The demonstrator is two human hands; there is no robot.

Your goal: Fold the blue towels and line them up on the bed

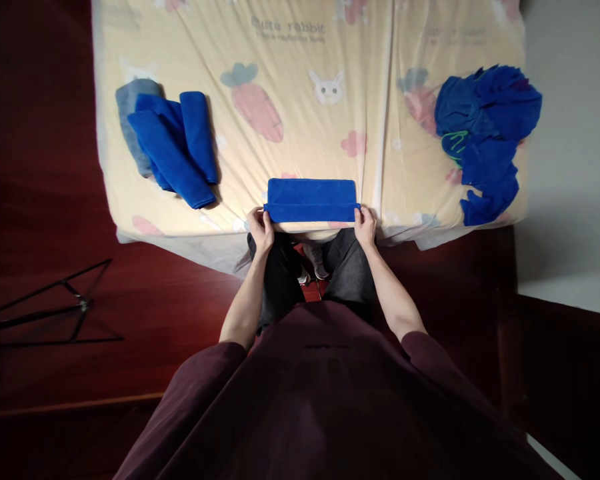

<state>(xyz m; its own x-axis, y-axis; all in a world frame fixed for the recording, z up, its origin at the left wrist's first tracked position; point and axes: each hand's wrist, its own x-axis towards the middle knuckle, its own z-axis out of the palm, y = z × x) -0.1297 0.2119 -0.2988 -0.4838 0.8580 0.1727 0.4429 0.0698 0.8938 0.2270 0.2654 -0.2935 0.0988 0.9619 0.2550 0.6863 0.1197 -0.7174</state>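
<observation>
"Where are the hands?"

"At twelve o'clock from the tummy. The left hand [261,229] and the right hand [365,227] each pinch one end of a folded blue cloth [311,200]. It lies flat by the near edge of the bed [315,147]. I think pinching both ends makes the fold lie straight."

"And the others?"

"At ten o'clock, some long folded blue cloths [173,157] lie with a grey cloth [127,100]. At two o'clock there's a crumpled blue heap [485,127] with green string [455,143]. Maybe they sit apart so the neat ones don't get mixed up."

"Any words?"

"Far off at twelve o'clock, the bed has writing [289,28]. It's blurry and looks backwards, so I can't read it."
</observation>
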